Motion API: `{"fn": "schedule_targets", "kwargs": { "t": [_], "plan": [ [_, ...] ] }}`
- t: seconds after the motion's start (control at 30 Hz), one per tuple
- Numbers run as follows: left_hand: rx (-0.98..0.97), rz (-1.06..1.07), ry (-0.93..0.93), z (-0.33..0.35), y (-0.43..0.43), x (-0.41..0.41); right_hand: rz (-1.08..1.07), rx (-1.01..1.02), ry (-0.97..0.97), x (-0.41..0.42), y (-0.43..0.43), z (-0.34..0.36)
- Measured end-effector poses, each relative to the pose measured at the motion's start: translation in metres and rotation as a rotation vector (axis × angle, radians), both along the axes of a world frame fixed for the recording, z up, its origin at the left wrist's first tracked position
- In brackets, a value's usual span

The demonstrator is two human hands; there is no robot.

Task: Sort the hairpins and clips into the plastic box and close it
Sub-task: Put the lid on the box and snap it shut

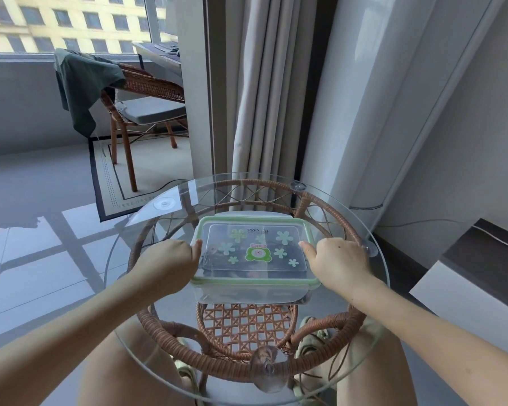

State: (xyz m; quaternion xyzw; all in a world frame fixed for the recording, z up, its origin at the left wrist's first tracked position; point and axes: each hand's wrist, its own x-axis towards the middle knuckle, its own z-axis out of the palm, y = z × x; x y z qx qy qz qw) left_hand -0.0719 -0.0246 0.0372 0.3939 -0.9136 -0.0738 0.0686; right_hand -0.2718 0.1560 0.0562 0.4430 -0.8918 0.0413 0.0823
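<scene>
I see the left hand (173, 266) and right hand (339, 265) holding the two short sides of the box (247, 291), which sits on the glass table (159, 218). The lid (255, 250) is on and lies between the thumbs, with each thumb tip on its green rim. The other fingers are hidden behind the knuckles; I think they curl down the box sides. Under the lid, between the thumbs, I make out dark bits too blurred to name. Beyond the fingertips hangs a curtain (261, 98). Well past the left knuckles stands a chair (147, 89).
</scene>
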Motion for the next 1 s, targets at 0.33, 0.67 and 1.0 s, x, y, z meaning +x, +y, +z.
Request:
{"fn": "schedule_targets", "kwargs": {
  "t": [0.33, 0.67, 1.0],
  "plan": [
    [0.384, -0.121, 0.046, -0.004, -0.017, 0.000, -0.083, 0.117, -1.041, -0.037, -0.013, 0.026],
    [0.332, -0.070, 0.048, 0.015, -0.035, -0.013, 0.054, 0.135, -1.045, -0.006, 0.004, 0.027],
    [-0.281, 0.031, 0.109, 0.022, 0.028, 0.007, 0.238, -0.002, -0.073, 0.011, -0.014, 0.029]
  ]
}}
